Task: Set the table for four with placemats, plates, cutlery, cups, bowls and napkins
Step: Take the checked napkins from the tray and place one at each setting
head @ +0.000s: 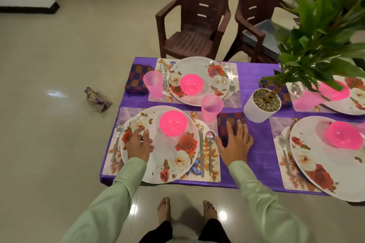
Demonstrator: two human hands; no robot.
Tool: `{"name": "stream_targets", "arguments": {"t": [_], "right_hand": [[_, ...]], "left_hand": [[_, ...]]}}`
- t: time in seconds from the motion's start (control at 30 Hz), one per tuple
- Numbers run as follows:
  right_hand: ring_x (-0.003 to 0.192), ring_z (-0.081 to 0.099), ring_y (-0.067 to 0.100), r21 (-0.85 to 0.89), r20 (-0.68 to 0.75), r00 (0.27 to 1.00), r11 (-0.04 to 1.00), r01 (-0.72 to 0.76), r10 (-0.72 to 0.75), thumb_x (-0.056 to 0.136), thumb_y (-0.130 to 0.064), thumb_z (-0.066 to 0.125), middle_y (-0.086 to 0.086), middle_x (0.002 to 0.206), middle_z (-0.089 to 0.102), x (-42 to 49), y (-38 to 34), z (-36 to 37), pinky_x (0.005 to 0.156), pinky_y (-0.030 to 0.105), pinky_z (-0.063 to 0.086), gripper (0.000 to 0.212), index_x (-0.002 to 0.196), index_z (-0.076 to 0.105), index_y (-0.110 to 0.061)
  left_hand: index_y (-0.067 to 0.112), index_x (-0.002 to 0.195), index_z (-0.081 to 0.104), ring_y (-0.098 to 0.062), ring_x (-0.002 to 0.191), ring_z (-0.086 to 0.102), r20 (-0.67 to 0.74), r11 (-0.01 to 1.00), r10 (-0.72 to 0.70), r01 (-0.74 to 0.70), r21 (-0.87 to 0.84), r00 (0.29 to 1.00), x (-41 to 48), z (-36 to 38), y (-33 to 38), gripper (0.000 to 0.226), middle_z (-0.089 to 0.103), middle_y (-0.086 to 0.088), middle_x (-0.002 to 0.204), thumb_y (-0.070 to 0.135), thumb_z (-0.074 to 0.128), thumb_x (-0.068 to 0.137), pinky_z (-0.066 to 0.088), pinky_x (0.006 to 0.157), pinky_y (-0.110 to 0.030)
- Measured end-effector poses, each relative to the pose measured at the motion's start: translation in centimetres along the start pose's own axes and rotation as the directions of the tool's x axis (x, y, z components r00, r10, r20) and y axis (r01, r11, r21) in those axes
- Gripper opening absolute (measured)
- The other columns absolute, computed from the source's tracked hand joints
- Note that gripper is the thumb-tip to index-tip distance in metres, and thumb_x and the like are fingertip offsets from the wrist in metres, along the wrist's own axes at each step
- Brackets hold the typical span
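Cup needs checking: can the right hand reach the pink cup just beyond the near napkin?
Probably yes. The right hand lies flat on the checked napkin, and the pink cup stands just beyond its fingertips, nothing between; the plant pot stands off to the side.

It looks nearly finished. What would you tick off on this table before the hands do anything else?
1. Near-left plate sits on its placemat: ok.
2. Pink bowl stands on that plate: ok.
3. Fork left of the plate, knife and spoon right of it: ok.
4. Checkered napkin lies flat under the right hand: ok.
5. Left hand holds nothing, fingers relaxed over the plate: ok.
6. Full setting around the far-right plate, partly hidden by the plant: cannot tell.
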State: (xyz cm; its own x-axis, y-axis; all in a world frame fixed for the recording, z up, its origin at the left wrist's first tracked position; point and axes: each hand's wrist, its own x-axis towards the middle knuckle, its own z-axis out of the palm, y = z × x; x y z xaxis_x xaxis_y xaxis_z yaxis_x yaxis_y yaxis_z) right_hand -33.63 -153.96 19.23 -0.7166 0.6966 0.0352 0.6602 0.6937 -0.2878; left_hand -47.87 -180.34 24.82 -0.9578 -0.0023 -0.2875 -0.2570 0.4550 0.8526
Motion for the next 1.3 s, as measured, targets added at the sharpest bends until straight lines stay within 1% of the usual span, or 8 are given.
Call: {"name": "stream_targets", "arguments": {"t": [0.17, 0.3, 0.43, 0.53, 0.7, 0.93, 1.1, 1.3], "right_hand": [[0.127, 0.042, 0.034, 0.167, -0.139, 0.973, 0.964, 0.207, -0.185, 0.089, -0.040, 0.049, 0.012, 0.136, 0.050, -2.5, -4.2, -1.7, 0.100, 0.054, 0.040, 0.040, 0.122, 0.064, -0.022], [0.126, 0.046, 0.030, 0.313, -0.137, 0.931, 0.877, 0.364, -0.338, 0.090, -0.030, 0.059, 0.010, 0.135, 0.053, -2.9, -8.3, -2.4, 0.101, 0.045, 0.043, 0.032, 0.119, 0.066, -0.019], [0.124, 0.048, 0.025, 0.377, -0.122, 0.918, 0.838, 0.394, -0.377, 0.090, -0.027, 0.053, 0.005, 0.129, 0.056, -2.8, -13.0, -2.0, 0.101, 0.045, 0.046, 0.032, 0.116, 0.069, -0.016], [0.119, 0.052, 0.026, 0.375, -0.103, 0.916, 0.837, 0.398, -0.389, 0.091, -0.033, 0.044, 0.005, 0.126, 0.057, -3.2, -16.7, -0.9, 0.097, 0.045, 0.049, 0.038, 0.113, 0.070, -0.016], [0.114, 0.050, 0.021, 0.388, -0.127, 0.917, 0.832, 0.397, -0.379, 0.089, -0.018, 0.061, 0.003, 0.120, 0.057, -4.8, -24.7, 1.4, 0.095, 0.038, 0.049, 0.023, 0.110, 0.070, -0.016], [0.113, 0.054, 0.024, 0.440, -0.100, 0.941, 0.834, 0.332, -0.322, 0.087, -0.014, 0.062, 0.005, 0.119, 0.058, -6.0, -36.1, 3.4, 0.092, 0.036, 0.048, 0.023, 0.109, 0.070, -0.015], [0.107, 0.056, 0.019, 0.474, -0.085, 0.948, 0.824, 0.310, -0.308, 0.087, -0.017, 0.061, 0.000, 0.117, 0.057, -4.0, -41.8, 4.8, 0.083, 0.031, 0.050, 0.025, 0.111, 0.070, -0.016], [0.107, 0.058, 0.019, 0.534, -0.122, 0.974, 0.815, 0.226, -0.191, 0.087, -0.015, 0.064, -0.002, 0.116, 0.057, 1.6, -47.5, 7.9, 0.085, 0.031, 0.050, 0.022, 0.109, 0.070, -0.015]], "left_hand": [[0.014, 0.129, 0.055, -0.018, 0.065, 0.067, -0.054, 1.000, 0.009, -0.008, 0.020, 0.998, -2.5, -0.9, 0.8, 0.035, 0.069, -0.007, 0.084, 0.034, 0.046, 0.102, 0.052, 0.061, -0.025], [0.015, 0.123, 0.058, -0.019, 0.062, 0.067, -0.073, 0.999, 0.026, -0.029, -0.029, 0.997, -3.5, -2.2, 0.8, 0.029, 0.069, -0.005, 0.081, 0.033, 0.049, 0.101, 0.060, 0.069, -0.040], [0.018, 0.113, 0.064, -0.017, 0.058, 0.060, -0.086, 0.988, 0.063, -0.074, -0.134, 0.994, -3.0, -5.0, -0.1, 0.019, 0.071, -0.006, 0.086, 0.024, 0.051, 0.101, 0.054, 0.055, -0.026], [0.020, 0.109, 0.065, -0.017, 0.054, 0.061, -0.114, 0.985, 0.049, -0.067, -0.160, 0.992, -1.2, -7.9, -1.7, 0.016, 0.070, -0.008, 0.079, 0.025, 0.054, 0.099, 0.054, 0.057, -0.031], [0.015, 0.108, 0.065, -0.020, 0.054, 0.062, -0.096, 0.984, 0.043, -0.059, -0.167, 0.994, 3.9, -14.7, -4.5, 0.016, 0.068, -0.011, 0.077, 0.018, 0.053, 0.098, 0.055, 0.057, -0.032], [0.016, 0.110, 0.065, -0.016, 0.055, 0.059, -0.038, 0.986, 0.061, -0.067, -0.155, 0.997, 9.4, -23.4, -5.1, 0.018, 0.067, -0.011, 0.079, 0.017, 0.051, 0.099, 0.052, 0.055, -0.029], [0.020, 0.109, 0.065, -0.016, 0.058, 0.061, -0.012, 0.984, 0.081, -0.082, -0.160, 0.997, 14.7, -25.5, -3.9, 0.016, 0.068, -0.009, 0.079, 0.020, 0.052, 0.099, 0.051, 0.054, -0.026], [0.020, 0.107, 0.066, -0.015, 0.057, 0.061, 0.091, 0.985, 0.138, -0.127, -0.114, 0.986, 23.1, -25.6, -1.9, 0.014, 0.068, -0.008, 0.077, 0.021, 0.055, 0.099, 0.053, 0.056, -0.030]]}}
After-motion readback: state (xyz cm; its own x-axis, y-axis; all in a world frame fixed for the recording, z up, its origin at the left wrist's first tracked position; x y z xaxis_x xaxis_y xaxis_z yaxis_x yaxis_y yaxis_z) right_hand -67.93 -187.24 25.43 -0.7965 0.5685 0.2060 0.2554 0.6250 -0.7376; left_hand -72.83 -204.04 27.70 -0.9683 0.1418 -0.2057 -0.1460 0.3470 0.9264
